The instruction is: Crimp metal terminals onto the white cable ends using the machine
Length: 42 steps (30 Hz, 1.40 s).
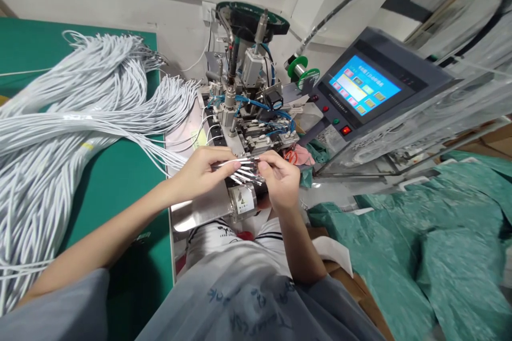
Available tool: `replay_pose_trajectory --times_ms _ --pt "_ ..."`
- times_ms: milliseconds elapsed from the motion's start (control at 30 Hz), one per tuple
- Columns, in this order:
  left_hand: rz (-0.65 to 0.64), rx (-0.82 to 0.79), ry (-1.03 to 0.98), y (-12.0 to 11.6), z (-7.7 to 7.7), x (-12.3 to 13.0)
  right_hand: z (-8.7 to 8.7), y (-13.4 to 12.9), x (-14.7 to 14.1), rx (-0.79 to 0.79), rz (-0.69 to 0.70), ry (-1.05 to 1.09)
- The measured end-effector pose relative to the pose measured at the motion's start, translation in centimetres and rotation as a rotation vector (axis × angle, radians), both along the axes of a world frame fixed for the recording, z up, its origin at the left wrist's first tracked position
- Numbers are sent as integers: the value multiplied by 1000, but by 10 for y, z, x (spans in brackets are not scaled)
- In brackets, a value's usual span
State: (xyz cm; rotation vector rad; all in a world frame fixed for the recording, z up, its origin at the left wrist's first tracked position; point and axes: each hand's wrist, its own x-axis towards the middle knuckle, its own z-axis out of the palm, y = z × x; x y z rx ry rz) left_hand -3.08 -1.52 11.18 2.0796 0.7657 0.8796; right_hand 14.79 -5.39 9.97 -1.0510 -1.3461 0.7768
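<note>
My left hand is closed round a bunch of white cables, whose stripped ends fan out to the right past the thumb. Fingers and thumb of my right hand pinch at the end of one cable in that bunch; the tip itself is too small to make out. Both hands are just in front of the machine, with its metal blocks and blue air hoses. From the left hand the cables run back left to a large pile of white cables.
The pile lies on a green table at left. A control panel with a lit touch screen stands at right, near a wire spool. A round feeder bowl tops the machine. Green sacks fill the lower right.
</note>
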Motion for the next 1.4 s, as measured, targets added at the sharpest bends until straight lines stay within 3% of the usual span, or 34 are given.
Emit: replay_pose_trajectory --times_ms 733,967,1167,1400 --pt "-35 -148 17 -1 -1 -1 1 -3 -3 -110 -16 98" --pt "-26 -114 11 -2 1 -1 1 -3 1 -96 12 54" --pt "-34 -50 12 -2 1 0 3 1 3 5 34 -54" --pt "77 -57 -40 -5 -4 3 -2 2 1 1 -5 -46"
